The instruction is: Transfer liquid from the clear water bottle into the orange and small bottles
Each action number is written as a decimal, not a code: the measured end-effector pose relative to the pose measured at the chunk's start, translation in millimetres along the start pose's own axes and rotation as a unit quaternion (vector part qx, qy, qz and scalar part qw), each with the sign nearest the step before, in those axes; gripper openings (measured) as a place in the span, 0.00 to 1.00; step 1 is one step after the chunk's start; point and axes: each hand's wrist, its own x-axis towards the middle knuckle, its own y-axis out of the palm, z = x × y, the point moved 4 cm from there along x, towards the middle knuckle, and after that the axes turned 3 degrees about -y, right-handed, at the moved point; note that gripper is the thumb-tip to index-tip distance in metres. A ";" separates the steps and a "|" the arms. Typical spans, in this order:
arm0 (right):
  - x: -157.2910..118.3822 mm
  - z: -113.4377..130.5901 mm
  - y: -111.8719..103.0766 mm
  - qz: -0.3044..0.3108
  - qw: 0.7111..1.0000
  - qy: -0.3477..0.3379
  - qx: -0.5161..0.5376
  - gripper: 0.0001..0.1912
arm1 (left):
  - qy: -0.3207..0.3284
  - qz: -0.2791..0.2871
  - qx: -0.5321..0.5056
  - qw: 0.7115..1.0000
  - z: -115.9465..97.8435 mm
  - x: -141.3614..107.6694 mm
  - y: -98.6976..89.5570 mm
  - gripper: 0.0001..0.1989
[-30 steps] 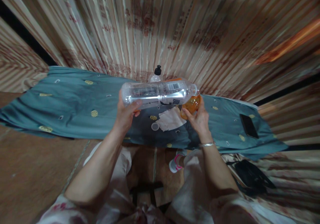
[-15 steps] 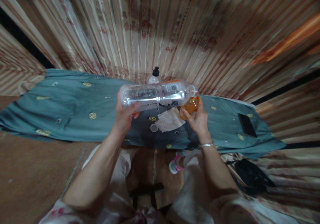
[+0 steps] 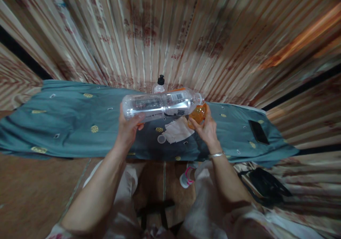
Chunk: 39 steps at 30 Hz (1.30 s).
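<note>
My left hand (image 3: 130, 125) is closed round the base end of a large clear plastic bottle (image 3: 157, 105) with a printed label. The bottle lies nearly level in the air, its uncapped neck pointing right. My right hand (image 3: 207, 127) grips an amber, see-through container (image 3: 197, 115) just under that neck. Whether the neck touches the container's rim I cannot tell. Below them on the cloth lie a crumpled white cloth or tissue (image 3: 179, 129) and a small round white cap (image 3: 161, 139). Behind the large bottle stands a clear bottle with a black top (image 3: 160, 80), its lower part hidden.
A teal cloth with yellow patterns (image 3: 71, 125) covers the long table. Toward its right end lies a black phone (image 3: 258, 132). A pleated curtain (image 3: 165, 36) hangs behind. Below right is a black bag (image 3: 269, 185), and a dark stool (image 3: 156, 207) stands between my legs.
The view has shifted slightly, so everything sits a little further left and lower. Both hands keep their holds, with the bottle and the amber container in nearly the same position relative to each other.
</note>
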 end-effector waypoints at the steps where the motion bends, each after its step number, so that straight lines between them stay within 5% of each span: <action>1: -0.1 -0.3 0.1 -0.001 1.000 -0.001 0.000 0.51 | 0.000 -0.001 0.001 1.000 0.0 -0.2 0.0 0.36; 39: 0.8 1.5 -0.4 0.007 1.000 0.003 0.003 0.51 | 0.017 0.010 -0.002 1.000 3.5 1.8 -3.5 0.35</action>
